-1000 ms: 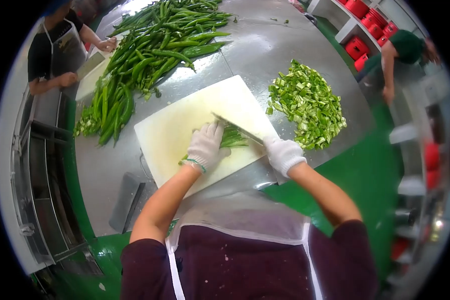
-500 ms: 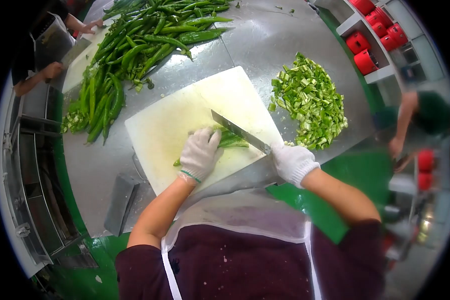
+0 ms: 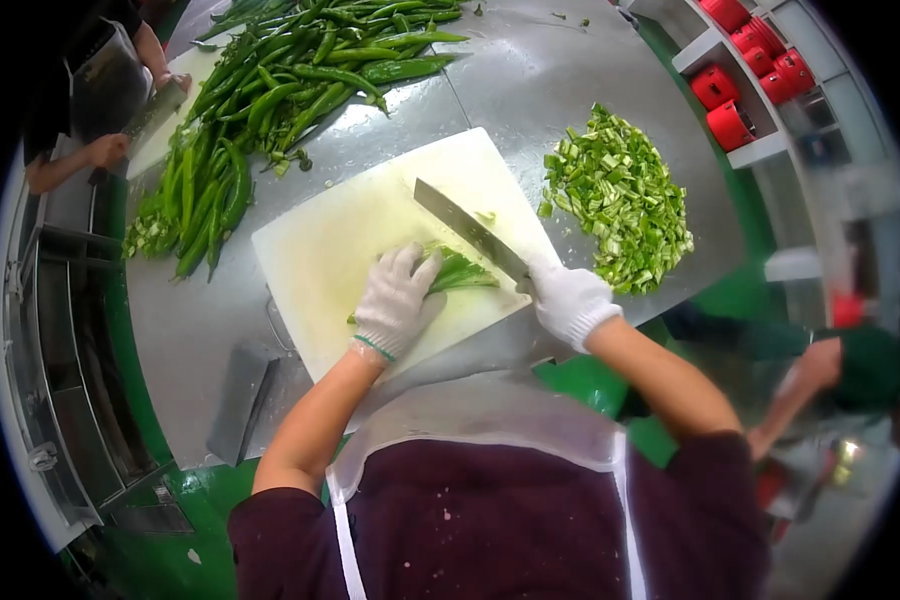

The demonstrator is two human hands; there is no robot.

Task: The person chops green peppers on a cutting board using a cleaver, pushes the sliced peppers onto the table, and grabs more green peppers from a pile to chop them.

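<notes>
On the white cutting board [image 3: 320, 235], my left hand [image 3: 398, 298], in a white glove, presses down on split green chili peppers [image 3: 460, 272]. Their cut ends stick out to the right of my fingers, and part of them is hidden under the glove. My gloved right hand [image 3: 570, 298] grips a knife [image 3: 470, 230] by its handle, which the fist hides. The blade points up and to the left, just beyond the peppers. A small cut piece of pepper [image 3: 485, 217] lies on the board past the blade.
Whole green chili peppers [image 3: 300, 90] are heaped at the table's far left. Chopped pepper [image 3: 625, 200] is piled right of the board. A grey metal block [image 3: 242, 400] lies at the near left edge. Another person's hand [image 3: 108, 150] holds a knife at upper left; someone else bends at right.
My right hand and the knife have shifted a little up and left, away from the peppers, and a cut piece now lies beyond the blade. The person at right has moved nearer.
</notes>
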